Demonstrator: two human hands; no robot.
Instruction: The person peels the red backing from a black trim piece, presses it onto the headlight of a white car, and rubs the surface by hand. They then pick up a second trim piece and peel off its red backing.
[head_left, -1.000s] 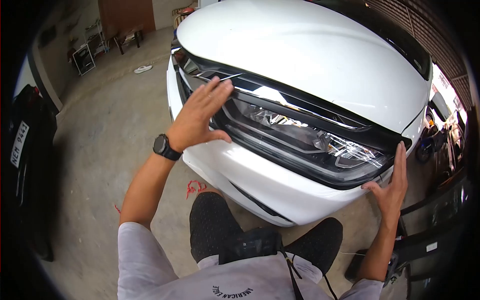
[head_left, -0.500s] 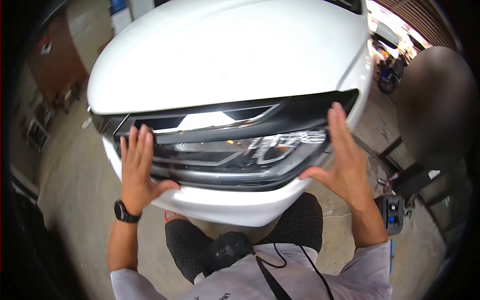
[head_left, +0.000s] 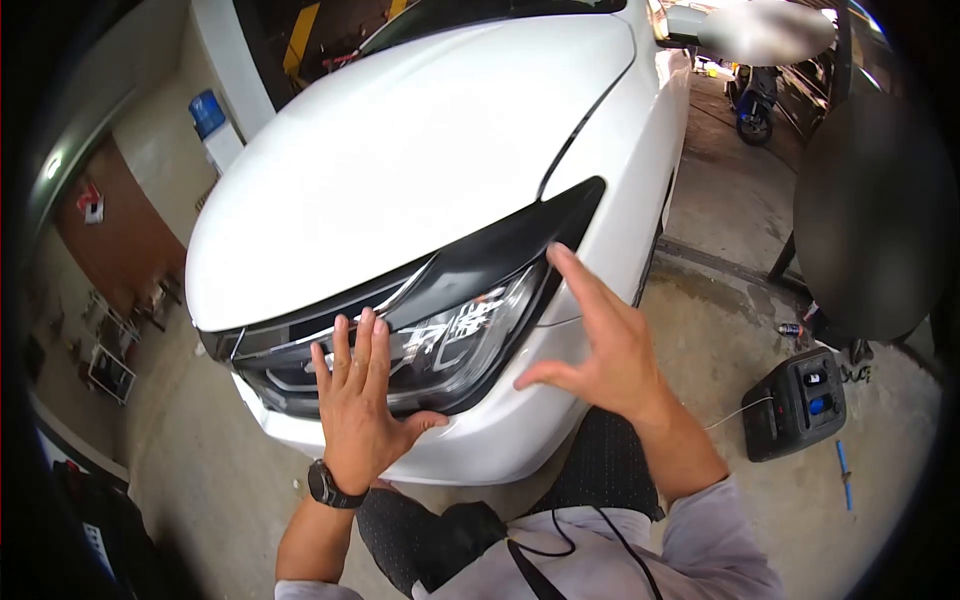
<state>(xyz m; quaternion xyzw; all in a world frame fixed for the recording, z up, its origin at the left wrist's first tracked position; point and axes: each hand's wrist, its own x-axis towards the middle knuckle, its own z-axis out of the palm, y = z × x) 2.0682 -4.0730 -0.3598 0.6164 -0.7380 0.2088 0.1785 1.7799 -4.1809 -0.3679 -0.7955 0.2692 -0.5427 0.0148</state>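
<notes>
A white car [head_left: 400, 170] fills the middle of the view, front corner towards me. Its headlight [head_left: 470, 335] sits between my two hands, below a dark trim strip [head_left: 500, 265] along the hood's edge. My left hand [head_left: 365, 400], with a black watch [head_left: 330, 485] on its wrist, is open, fingers spread over the headlight's inner part and thumb by the bumper [head_left: 500, 435]. Over at the outer end, my right hand [head_left: 600, 350] is also open, index fingertip at the headlight's upper outer corner and thumb apart, close to the bumper. Neither hand holds anything.
On the floor at right stand a black box-shaped unit [head_left: 795, 405] with a cord and a blue stick-like item [head_left: 845, 475]. Farther back is a motorcycle [head_left: 755, 105]. A water dispenser [head_left: 212, 130] stands at the left wall. Blurred shapes cover the right side.
My view has turned and shows more of the car's side. My left hand has shifted right across the headlight; both hands are closer together and stay open.
</notes>
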